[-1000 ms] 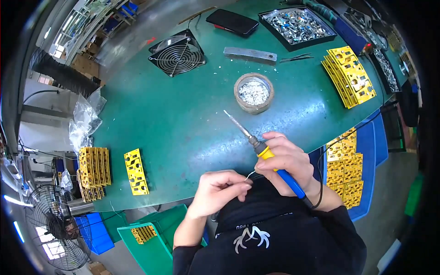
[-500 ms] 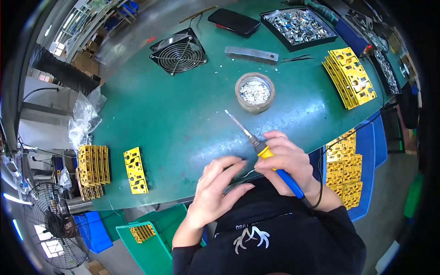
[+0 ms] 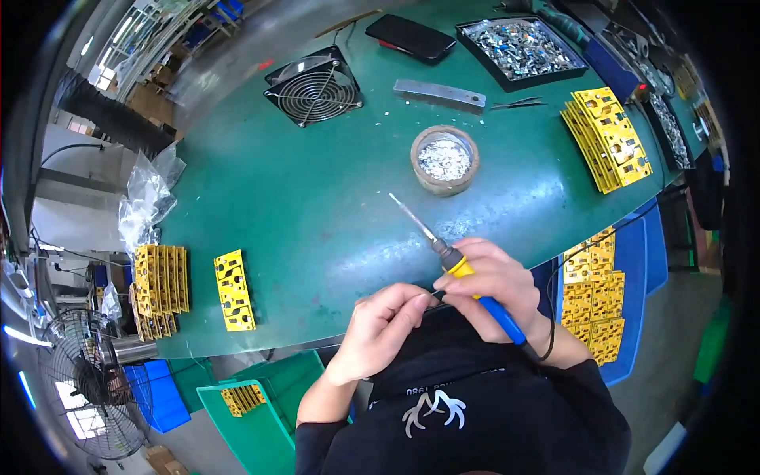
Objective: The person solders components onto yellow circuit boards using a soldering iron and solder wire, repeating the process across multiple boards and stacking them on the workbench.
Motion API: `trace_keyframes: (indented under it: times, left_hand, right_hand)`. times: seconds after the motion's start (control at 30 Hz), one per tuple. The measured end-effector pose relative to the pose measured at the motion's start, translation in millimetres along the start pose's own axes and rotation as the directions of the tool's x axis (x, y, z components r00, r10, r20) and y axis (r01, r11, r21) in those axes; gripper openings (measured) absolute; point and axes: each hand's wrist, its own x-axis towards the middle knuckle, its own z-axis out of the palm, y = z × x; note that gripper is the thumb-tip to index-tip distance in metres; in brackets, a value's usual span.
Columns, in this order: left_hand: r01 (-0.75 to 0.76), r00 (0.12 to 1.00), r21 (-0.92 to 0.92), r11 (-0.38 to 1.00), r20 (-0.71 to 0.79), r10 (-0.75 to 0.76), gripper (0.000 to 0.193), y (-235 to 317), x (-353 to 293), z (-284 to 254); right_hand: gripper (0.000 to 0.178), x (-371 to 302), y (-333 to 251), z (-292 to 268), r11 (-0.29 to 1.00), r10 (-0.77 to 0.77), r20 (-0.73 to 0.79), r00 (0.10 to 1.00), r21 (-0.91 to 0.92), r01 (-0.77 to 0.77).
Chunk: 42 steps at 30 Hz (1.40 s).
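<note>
My right hand (image 3: 495, 289) is wrapped round the blue and yellow handle of a soldering iron (image 3: 507, 318). The iron's metal tip points up and left over the green bench, short of a round pot (image 3: 445, 186) filled with silvery bits. Close by on the left, my left hand (image 3: 384, 328) is closed, thumb and forefinger pinched on a thin wire (image 3: 438, 296) at the bench's near edge. The fingertips of both hands almost meet there, and most of the wire is hidden. Farther left, a single yellow circuit board (image 3: 234, 290) lies flat.
Stacked yellow boards stand at left (image 3: 161, 289) and right (image 3: 608, 141). Toward the back are a small fan (image 3: 314, 89), a phone (image 3: 410, 38), a metal bar (image 3: 440, 93), tweezers (image 3: 518, 104) and a tray of small parts (image 3: 546, 77). Below the bench sit green (image 3: 252, 431) and blue (image 3: 625, 348) bins.
My left hand has gone from loosely spread fingers to a pinch, moving right to meet the right hand's fingertips. The soldering iron stays nearly in place.
</note>
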Motion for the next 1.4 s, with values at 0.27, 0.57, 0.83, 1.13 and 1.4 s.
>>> trace_keyframes:
  times: [0.27, 0.57, 0.83, 1.13, 1.4]
  left_hand:
    - [-0.363, 0.924, 0.283, 0.888, -0.017, 0.383, 0.008, -4, -5, -1]
    - [-0.087, 0.664, 0.402, 0.912, -0.659, 0.354, 0.009, -30, -47, -63]
    - [0.431, 0.296, 0.610, 0.665, -0.792, 0.534, 0.061, -57, -84, -130]
    - [0.510, 0.479, 0.606, 0.610, -0.789, 0.384, 0.068, -55, -74, -126]
    - [0.226, 0.765, 0.762, 0.607, -0.525, 0.373, 0.068, -25, -38, -33]
  right_hand:
    - [0.026, 3, -5, 5, 0.994, 0.019, 0.078, 0.997, -0.111, -0.010]
    - [0.018, -1, 16, -5, 0.931, 0.231, -0.040, 0.972, -0.282, -0.232]
    - [0.017, -6, 16, -2, 0.935, 0.253, -0.079, 0.964, -0.238, -0.265]
    - [0.019, -4, 10, 7, 0.956, 0.224, -0.020, 0.974, -0.190, -0.223]
    - [0.027, -2, 8, 19, 0.979, 0.120, 0.093, 0.988, -0.176, -0.102]
